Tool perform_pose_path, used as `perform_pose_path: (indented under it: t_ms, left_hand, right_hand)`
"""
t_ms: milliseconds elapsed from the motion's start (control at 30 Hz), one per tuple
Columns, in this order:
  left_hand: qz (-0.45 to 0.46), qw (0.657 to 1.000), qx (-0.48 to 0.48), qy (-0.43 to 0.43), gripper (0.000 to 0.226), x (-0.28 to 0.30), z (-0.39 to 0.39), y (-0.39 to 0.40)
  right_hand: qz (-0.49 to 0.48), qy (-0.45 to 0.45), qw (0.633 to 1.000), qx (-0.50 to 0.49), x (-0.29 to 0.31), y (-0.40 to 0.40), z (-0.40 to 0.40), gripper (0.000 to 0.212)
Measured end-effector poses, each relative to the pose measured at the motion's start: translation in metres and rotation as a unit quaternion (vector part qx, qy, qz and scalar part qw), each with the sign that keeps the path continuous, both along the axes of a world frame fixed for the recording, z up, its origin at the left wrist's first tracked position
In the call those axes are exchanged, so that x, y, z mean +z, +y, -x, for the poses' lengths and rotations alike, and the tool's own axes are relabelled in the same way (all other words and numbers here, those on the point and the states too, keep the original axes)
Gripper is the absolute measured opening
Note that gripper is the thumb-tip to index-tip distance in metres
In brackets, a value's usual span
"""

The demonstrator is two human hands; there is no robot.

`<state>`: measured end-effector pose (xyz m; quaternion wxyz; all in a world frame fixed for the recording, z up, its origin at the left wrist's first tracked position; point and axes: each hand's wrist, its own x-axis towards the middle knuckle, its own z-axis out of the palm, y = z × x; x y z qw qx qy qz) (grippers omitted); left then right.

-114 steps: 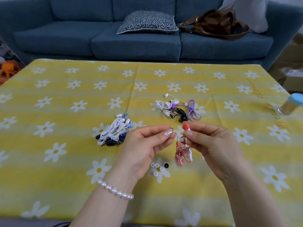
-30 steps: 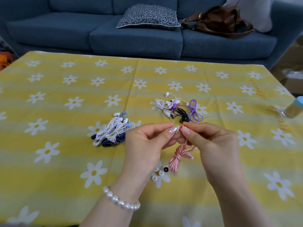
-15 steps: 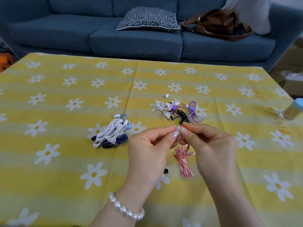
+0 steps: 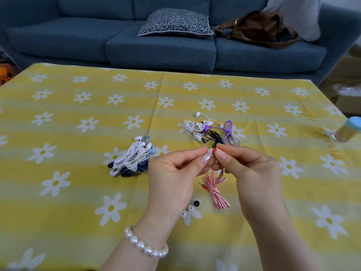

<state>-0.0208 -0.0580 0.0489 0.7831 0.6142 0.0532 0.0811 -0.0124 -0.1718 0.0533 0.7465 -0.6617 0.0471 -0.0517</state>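
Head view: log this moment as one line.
left hand: pinches earbud | right hand: pinches earbud | cord bundle: hangs below earbud | ear tips: loose on cloth

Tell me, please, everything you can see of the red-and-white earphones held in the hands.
The red-and-white earphones are a striped cable, coiled and tied round its middle into a bundle that hangs down. The right hand pinches the red earbud at the top; the left hand pinches a whitish tip against it. A plug-like end juts out at its left. Whether its low end touches the tablecloth is unclear.
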Motion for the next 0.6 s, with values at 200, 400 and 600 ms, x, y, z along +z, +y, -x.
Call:
perform_pose_path:
  t_ms: [200, 400, 600]
  left_hand:
    - [0.013, 1.0, 0.008, 0.003, 0.021, 0.001, 0.003, -0.004]
    - [-0.109, 0.992, 0.055, -0.028, 0.029, -0.009, 0.006, -0.006]
    - [-0.205, 0.968, 0.098, -0.107, 0.02, -0.011, 0.004, 0.0]
  right_hand:
    - [0.005, -0.005, 1.0, -0.027, -0.002, 0.004, 0.001, 0.018]
    - [0.112, -0.057, 0.991, -0.055, -0.008, 0.009, 0.003, 0.025]
    - [0.047, -0.034, 0.998, -0.014, -0.001, 0.005, 0.001, 0.023]
